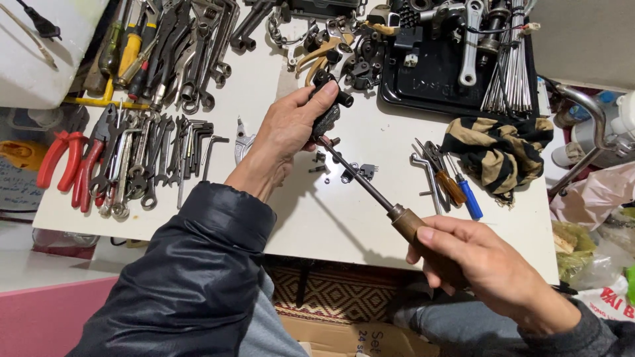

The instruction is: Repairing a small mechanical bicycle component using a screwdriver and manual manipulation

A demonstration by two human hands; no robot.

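The left hand (pixel 288 129) holds a small black metal part (pixel 327 109) above the white table (pixel 370 218), fingers closed around it and the thumb pressed on its top; the right hand (pixel 486 264) grips the wooden handle of a long screwdriver (pixel 370 188), and the tip of the shaft meets the underside of the black part. The work seems to be in the middle: some small screws and fittings (pixel 344 170) lie loose on the table just below the part, so I judge that several pieces are already off; whether the screw under the tip is loose or tight, I cannot tell. Pliers with red handles (pixel 66 162) and a row of wrenches (pixel 152 158) lie at the left; a striped cloth (pixel 496 149) lies at the right, untouched.
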